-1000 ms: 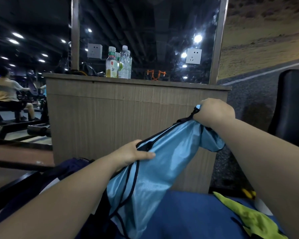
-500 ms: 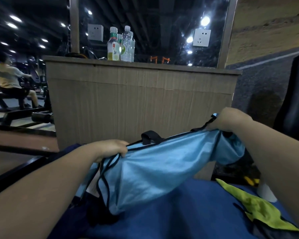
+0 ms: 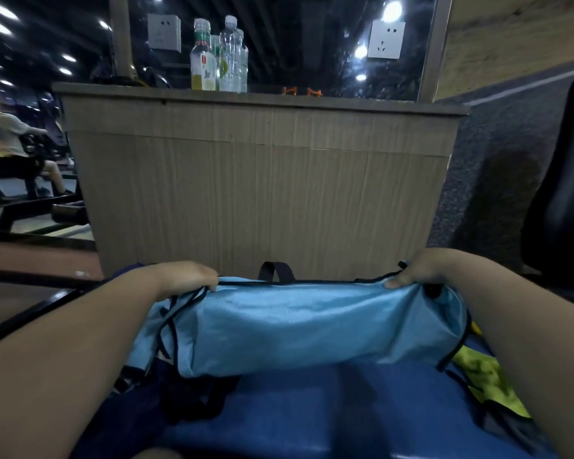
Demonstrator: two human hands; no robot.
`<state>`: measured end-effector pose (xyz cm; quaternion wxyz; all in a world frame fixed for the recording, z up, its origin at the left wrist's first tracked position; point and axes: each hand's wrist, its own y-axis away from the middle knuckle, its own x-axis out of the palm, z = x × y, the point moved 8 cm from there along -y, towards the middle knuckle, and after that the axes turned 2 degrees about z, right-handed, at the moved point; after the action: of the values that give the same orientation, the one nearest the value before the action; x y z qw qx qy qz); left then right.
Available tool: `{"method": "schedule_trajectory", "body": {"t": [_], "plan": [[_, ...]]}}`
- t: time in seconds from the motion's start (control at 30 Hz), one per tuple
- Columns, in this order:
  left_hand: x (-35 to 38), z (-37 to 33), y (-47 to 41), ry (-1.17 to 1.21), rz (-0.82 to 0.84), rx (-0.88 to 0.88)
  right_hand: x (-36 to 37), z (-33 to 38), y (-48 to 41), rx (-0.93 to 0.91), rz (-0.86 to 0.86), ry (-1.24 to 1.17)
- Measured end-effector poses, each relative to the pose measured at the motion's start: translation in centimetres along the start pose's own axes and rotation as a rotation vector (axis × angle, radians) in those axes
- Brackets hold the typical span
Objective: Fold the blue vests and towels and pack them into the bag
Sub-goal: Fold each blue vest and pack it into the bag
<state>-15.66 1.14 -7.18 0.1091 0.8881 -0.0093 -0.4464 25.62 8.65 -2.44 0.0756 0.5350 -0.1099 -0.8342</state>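
Two hands grip the top edge of a light blue, shiny fabric vest with black trim. The left hand has its fingers curled round one end, and the right hand pinches the other. The vest hangs stretched level between the fingers, over a dark blue padded tabletop. A crumpled yellow-green cloth lies below the right fingers.

The vest is light blue with black edges. Under it lies a dark blue mat. A yellow-green cloth lies on the right.
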Motion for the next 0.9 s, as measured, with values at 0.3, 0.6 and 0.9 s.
{"method": "schedule_trajectory", "body": {"t": [0.3,0.6,0.9], "plan": [[1.0,-0.6,-3.4,-0.62,0.029,-0.057,8.2,-4.6,-4.0,0.116,0.366,-0.036],[8.8,-4.2,-6.9,-0.958,-0.387,0.12,12.1,-11.4,-8.3,0.109,-0.197,-0.101],[25.5,-9.5,-8.7,-0.432,-0.133,0.463,16.0,-21.9,-8.4,0.383,-0.343,-0.739]]}}
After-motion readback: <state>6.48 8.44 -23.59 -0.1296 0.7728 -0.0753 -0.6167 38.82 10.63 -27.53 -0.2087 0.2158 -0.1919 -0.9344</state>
